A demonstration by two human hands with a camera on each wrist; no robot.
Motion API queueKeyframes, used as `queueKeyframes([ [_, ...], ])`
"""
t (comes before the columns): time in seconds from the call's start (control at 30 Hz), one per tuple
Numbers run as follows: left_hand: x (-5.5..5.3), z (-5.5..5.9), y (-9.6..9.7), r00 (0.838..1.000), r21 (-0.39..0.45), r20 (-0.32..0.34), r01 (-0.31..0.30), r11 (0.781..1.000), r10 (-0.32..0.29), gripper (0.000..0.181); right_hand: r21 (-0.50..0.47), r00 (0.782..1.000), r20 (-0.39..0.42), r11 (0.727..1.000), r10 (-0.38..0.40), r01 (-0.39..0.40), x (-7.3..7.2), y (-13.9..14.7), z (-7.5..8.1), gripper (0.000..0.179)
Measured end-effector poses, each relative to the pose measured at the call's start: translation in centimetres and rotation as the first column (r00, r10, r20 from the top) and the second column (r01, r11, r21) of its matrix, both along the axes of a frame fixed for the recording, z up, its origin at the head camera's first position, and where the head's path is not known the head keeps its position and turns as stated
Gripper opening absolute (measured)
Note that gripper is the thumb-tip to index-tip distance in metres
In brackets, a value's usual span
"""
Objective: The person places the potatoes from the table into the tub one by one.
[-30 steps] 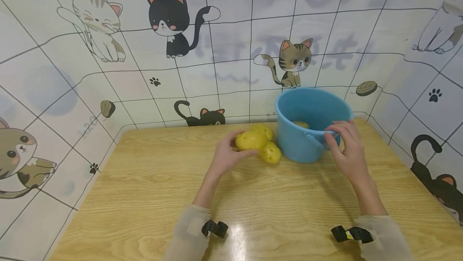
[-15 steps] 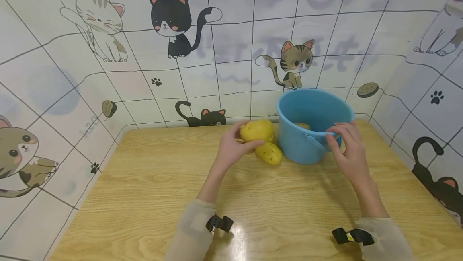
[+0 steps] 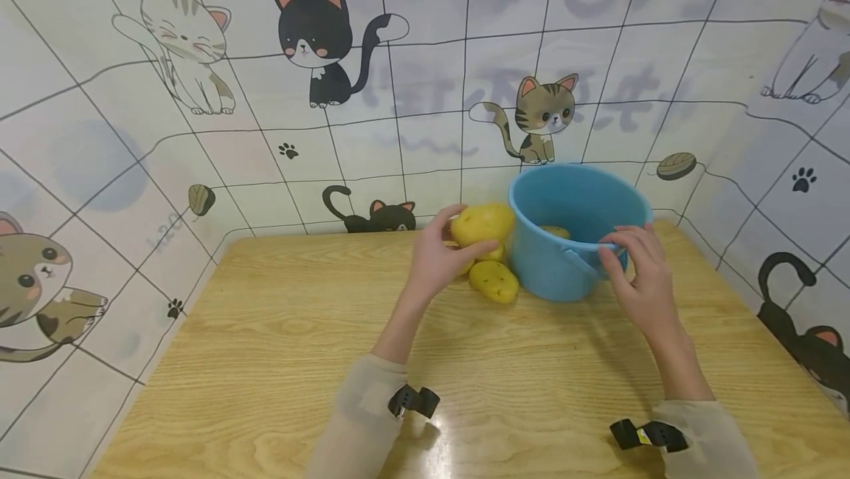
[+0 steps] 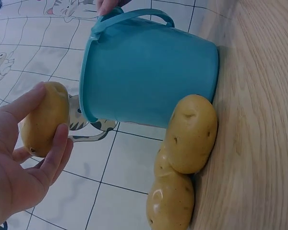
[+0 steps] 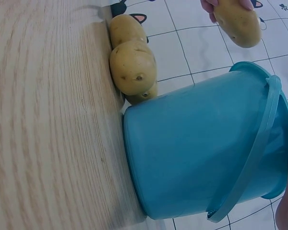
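My left hand (image 3: 437, 256) grips a yellow potato (image 3: 483, 224) between thumb and fingers, raised beside the left rim of a blue bucket (image 3: 554, 272). In the left wrist view the held potato (image 4: 47, 120) is well above the table. Several more potatoes lie against the bucket's left side, the nearest potato (image 3: 494, 282) in front and the others partly hidden behind it. My right hand (image 3: 640, 276) pinches the bucket's front right rim, by the hanging handle (image 3: 579, 260). One potato (image 3: 556, 231) shows inside the bucket.
The wooden table (image 3: 299, 346) ends at a wall (image 3: 425, 117) covered with cat drawings, which also closes both sides. The bucket stands near the back edge, towards the right.
The left hand has lifted its potato up and to the right, from the pile to beside the bucket rim. The right hand keeps its hold on the rim.
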State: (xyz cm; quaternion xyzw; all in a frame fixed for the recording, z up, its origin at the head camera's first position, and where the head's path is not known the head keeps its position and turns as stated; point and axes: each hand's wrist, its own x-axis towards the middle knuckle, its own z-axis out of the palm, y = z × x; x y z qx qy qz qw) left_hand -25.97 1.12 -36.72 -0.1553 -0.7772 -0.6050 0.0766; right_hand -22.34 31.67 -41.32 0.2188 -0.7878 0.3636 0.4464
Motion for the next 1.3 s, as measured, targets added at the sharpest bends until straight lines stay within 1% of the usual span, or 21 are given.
queueKeyframes([
  [0.17, 0.1, 0.5, 0.7, 1.000, 0.011, 0.004, -0.007, 1.000, 0.007, 0.078, -0.007, 1.000, 0.000, 1.000, -0.005, 0.005, 0.2, -0.2, 0.2, 0.028],
  [0.33, 0.2, 1.2, 1.4, 1.000, 0.023, -0.005, -0.003, 1.000, 0.003, 0.079, -0.008, 1.000, 0.005, 1.000, 0.004, -0.004, 0.1, 0.1, 0.0, 0.023],
  [0.53, 0.1, 1.8, 2.2, 0.999, 0.019, -0.027, 0.021, 1.000, -0.021, 0.078, 0.003, 1.000, 0.022, 1.000, 0.005, -0.005, -0.1, 0.4, -0.2, 0.028],
  [0.77, -0.2, 2.5, 3.2, 0.997, 0.010, -0.046, 0.060, 0.998, -0.060, 0.079, 0.001, 1.000, 0.028, 1.000, 0.011, -0.011, 0.1, 0.4, -0.1, 0.029],
  [0.93, -0.4, 2.9, 3.8, 0.996, -0.012, -0.058, 0.070, 0.998, -0.070, 0.077, 0.006, 1.000, 0.022, 1.000, 0.004, -0.004, 0.0, 0.4, -0.1, 0.033],
  [1.13, -0.5, 3.1, 4.4, 0.995, -0.018, -0.045, 0.090, 0.996, -0.091, 0.079, 0.010, 1.000, 0.022, 1.000, 0.002, -0.002, -0.1, 0.4, -0.1, 0.034],
  [1.3, -0.8, 3.4, 4.9, 0.995, -0.047, -0.060, 0.079, 0.996, -0.082, 0.081, 0.009, 1.000, 0.027, 1.000, 0.004, -0.004, 0.0, 0.3, 0.0, 0.034],
])
